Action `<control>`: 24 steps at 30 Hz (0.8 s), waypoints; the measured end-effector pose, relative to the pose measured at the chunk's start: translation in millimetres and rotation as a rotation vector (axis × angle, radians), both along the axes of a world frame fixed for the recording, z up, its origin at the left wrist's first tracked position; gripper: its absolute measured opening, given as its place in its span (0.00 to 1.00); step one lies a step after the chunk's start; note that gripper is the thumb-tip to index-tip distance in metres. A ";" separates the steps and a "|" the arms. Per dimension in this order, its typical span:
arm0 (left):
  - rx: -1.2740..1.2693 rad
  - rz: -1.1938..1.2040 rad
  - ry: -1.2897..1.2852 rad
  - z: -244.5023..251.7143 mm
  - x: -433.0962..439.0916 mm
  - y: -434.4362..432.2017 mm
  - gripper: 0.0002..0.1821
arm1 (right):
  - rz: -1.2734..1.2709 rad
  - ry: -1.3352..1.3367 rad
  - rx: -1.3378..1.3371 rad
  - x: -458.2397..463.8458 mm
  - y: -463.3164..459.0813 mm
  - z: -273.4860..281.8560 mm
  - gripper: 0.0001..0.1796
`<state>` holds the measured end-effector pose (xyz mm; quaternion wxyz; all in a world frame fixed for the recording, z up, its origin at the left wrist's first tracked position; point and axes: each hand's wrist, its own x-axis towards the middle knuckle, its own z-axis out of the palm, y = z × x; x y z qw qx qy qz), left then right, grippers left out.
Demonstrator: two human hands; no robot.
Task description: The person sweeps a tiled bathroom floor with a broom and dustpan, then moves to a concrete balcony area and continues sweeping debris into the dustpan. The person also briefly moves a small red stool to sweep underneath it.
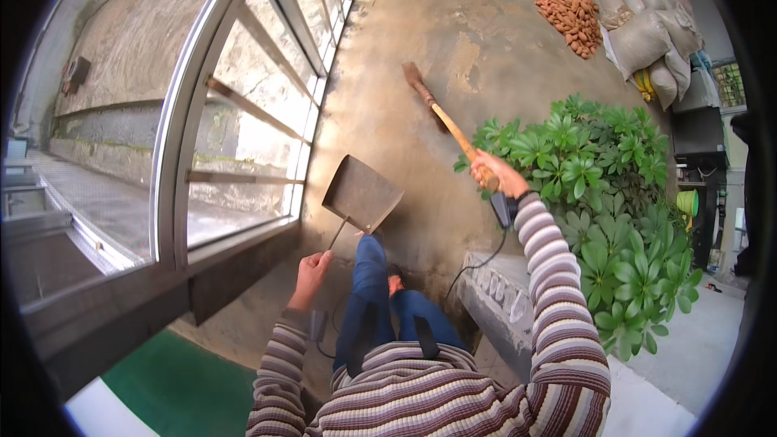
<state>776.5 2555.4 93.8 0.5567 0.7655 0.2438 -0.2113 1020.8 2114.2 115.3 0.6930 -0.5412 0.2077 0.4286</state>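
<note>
My left hand (314, 267) is closed around the thin rod handle of a metal dustpan (363, 193), whose square pan hangs in front of my legs, left of centre. On the right, my right hand (495, 171) grips the wooden handle end of a broom (454, 127). The broom reaches up and to the left, with its worn brown head (412, 73) over the concrete floor (388, 36); whether it touches the floor I cannot tell. A dark device with a cable is at each wrist.
Barred windows (243, 179) run along the left. A leafy potted plant (583, 176) stands right, close to my right arm, beside a carved stone block (501, 291). Brown tubers (564, 9) lie heaped at the upper right against stuffed sacks (637, 39).
</note>
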 end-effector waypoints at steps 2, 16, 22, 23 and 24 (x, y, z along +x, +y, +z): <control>0.020 -0.038 -0.017 -3.4 40.5 -3.0 0.26 | -0.118 0.024 -0.081 -7.5 -7.4 3.8 0.17; 0.113 -0.152 0.072 -28.6 271.7 -3.2 0.28 | -0.121 -0.725 -0.143 70.9 117.4 -18.7 0.34; 0.221 -0.167 0.164 -54.4 320.5 -14.5 0.28 | -0.595 0.425 0.470 210.8 171.4 -49.7 0.08; 0.241 -0.166 0.137 -60.1 329.7 -18.7 0.28 | -0.587 0.379 0.409 230.4 174.8 -48.3 0.09; 0.251 -0.157 0.148 -65.6 338.9 -23.6 0.28 | -0.572 0.388 0.386 248.9 175.1 -46.0 0.13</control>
